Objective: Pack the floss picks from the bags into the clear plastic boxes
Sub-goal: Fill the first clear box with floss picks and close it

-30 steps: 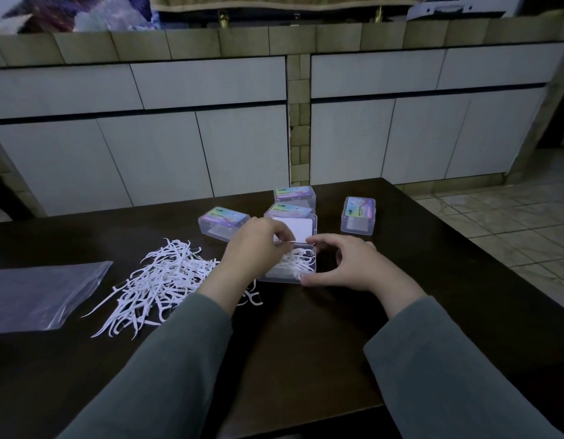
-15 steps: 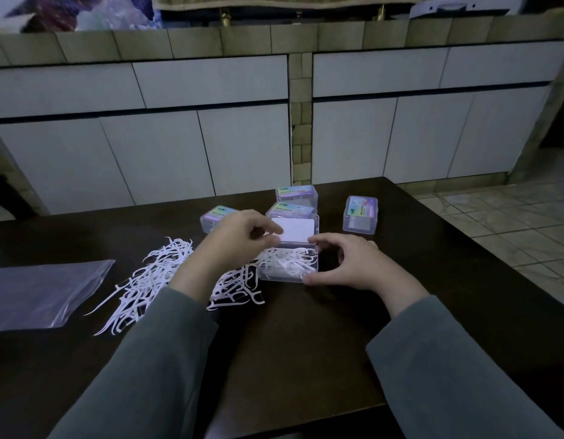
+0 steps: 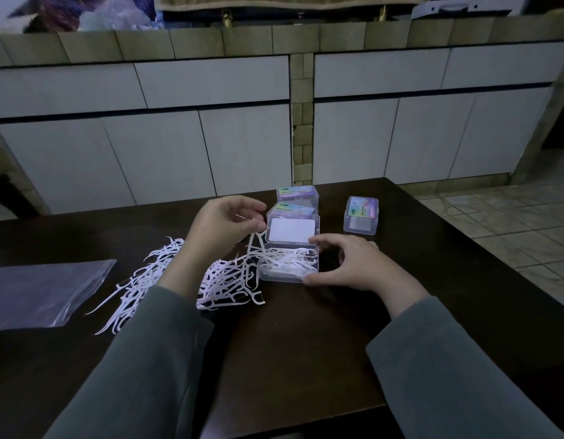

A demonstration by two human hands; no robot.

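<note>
On a dark table [image 3: 306, 343] a person in grey sleeves works over an open clear plastic box [image 3: 288, 264]. Its hinged lid [image 3: 292, 229] stands up at the back, showing the white blank back of a label. The box holds a tangle of white floss picks [image 3: 290, 260].

The left hand [image 3: 225, 224] is raised just left of the lid, fingers curled, pinching a few picks [image 3: 253, 239] that dangle down toward the box's left rim. The right hand [image 3: 353, 264] grips the box's right end: thumb at the front corner, forefinger over the back corner by the lid, the other fingers curved with a gap under the palm.

A loose heap of picks [image 3: 166, 280] spreads over the table to the left of the box, partly hidden by the left forearm. Further left lies a flat clear plastic bag [image 3: 43, 293].

Behind the open box stand two closed boxes, one [image 3: 291, 210] touching the lid and another [image 3: 297, 194] behind it, each with a colourful rainbow-toned label. A third closed box [image 3: 361, 215] sits apart to the right with the same kind of label. The print on all the labels is too small and blurred to read.

Beyond the table is a row of white cabinet doors [image 3: 211, 147] under a tiled ledge, with a tiled floor [image 3: 511, 223] to the right.
</note>
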